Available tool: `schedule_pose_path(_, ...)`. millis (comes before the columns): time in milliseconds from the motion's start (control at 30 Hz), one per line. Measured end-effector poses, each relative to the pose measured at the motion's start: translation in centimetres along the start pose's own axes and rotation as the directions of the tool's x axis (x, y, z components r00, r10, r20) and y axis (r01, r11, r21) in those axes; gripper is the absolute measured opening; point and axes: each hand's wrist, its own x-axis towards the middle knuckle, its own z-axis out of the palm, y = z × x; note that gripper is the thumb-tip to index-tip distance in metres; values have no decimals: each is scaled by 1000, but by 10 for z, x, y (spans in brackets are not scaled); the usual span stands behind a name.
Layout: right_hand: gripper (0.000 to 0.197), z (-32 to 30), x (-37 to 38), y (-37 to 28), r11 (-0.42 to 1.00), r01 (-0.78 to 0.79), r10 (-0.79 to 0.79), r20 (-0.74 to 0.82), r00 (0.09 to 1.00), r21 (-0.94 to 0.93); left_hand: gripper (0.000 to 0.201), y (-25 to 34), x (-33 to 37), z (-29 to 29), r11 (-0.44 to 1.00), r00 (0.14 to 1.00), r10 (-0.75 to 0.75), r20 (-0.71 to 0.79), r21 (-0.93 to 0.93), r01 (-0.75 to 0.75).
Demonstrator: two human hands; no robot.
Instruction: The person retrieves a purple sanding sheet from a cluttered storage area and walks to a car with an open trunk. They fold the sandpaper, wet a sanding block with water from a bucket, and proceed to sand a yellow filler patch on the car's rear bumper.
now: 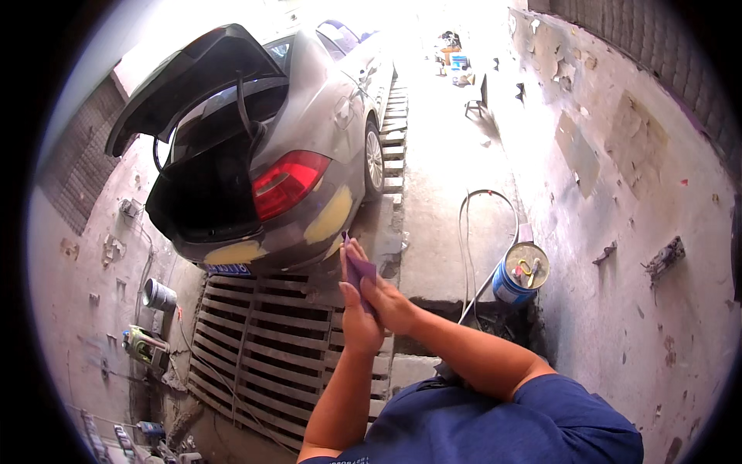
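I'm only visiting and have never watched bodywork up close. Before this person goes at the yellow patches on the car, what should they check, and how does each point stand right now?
1. Purple pad held firmly: ok, left hand and right hand both grip it.
2. Pad's working face in good shape: cannot tell, the hands cover most of it.
3. Yellow filler patches within view and uncovered: ok, on the grey car at its rear corner.
4. Filler dry: cannot tell.
5. Open boot lid clear of the patches: ok, raised well above.
6. Footing: not ok, slatted floor grate with gaps, and a hose beside the blue can.
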Motion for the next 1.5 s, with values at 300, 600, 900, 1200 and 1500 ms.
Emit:
schedule_pose_path(300,55,-7,8,8,996,-9,13,43,999,-90,69,-6,-2,6,986,996,-46,-78,-161,33)
schedule_pose_path(600,54,-13,5,-7,976,23,-2,99,995,-216,70,17,2,9,941,979,-163,-120,-317,118)
schedule_pose_path(900,45,-43,14,-51,883,-145,88,-146,985,-446,60,37,0,-22,887,930,-365,51,-284,364)
schedule_pose_path(1200,35,-37,2,-41,495,256,-291,119,949,-830,81,5,-13,-23,912,980,-147,132,402,83)
schedule_pose_path(1500,36,-43,8,-46,587,195,-304,8,952,-786,57,-21,-23,-15,971,973,-171,-155,138,193)
